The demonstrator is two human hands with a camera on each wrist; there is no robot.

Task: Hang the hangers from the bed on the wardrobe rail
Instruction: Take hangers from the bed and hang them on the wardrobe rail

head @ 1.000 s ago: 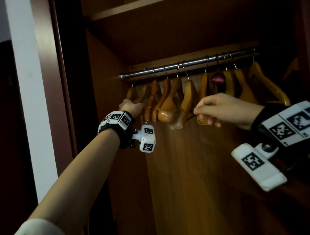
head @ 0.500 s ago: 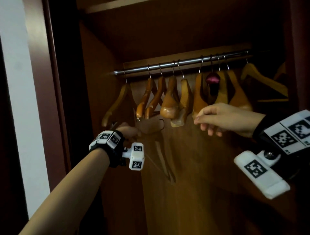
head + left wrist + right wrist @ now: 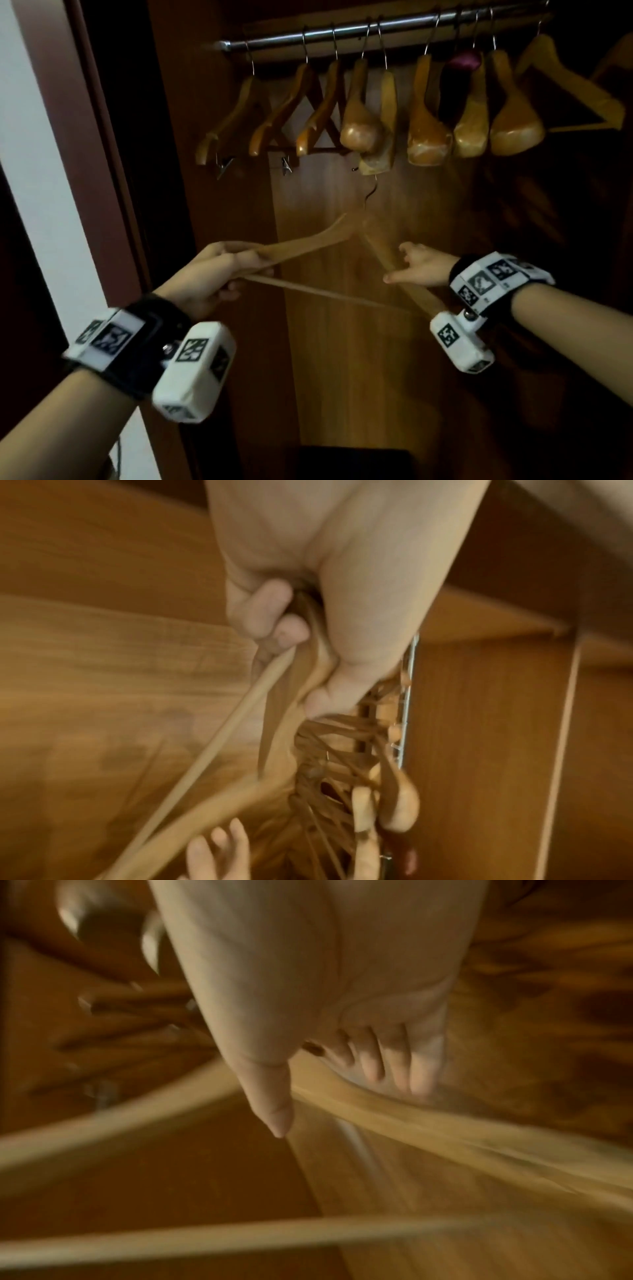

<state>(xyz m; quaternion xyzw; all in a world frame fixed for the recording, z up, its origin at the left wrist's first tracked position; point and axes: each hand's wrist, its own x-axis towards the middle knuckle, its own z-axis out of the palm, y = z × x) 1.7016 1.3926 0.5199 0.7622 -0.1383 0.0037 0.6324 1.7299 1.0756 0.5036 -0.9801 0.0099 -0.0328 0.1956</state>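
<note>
A wooden hanger (image 3: 308, 241) is held low in the wardrobe, well under the metal rail (image 3: 376, 25), its hook (image 3: 370, 193) pointing up and free. My left hand (image 3: 236, 265) grips its left end, fingers curled round arm and bar; the left wrist view shows that left hand (image 3: 274, 626) gripping the hanger (image 3: 219, 750). My right hand (image 3: 399, 263) is spread open at the hanger's right arm. In the right wrist view, my right hand (image 3: 342, 1096) lies with straight fingers (image 3: 394, 1066) on the hanger (image 3: 445, 1137). Several wooden hangers (image 3: 359, 126) hang on the rail.
A dark purple padded hanger (image 3: 464, 61) hangs among the wooden ones at the right. The wardrobe's dark frame (image 3: 113, 171) and a white wall (image 3: 41, 171) stand at the left. A dark object (image 3: 352, 462) sits on the wardrobe floor.
My left hand has come down from the rail with a hanger in its grip. My right hand has dropped from the hanging hangers to this hanger's right arm.
</note>
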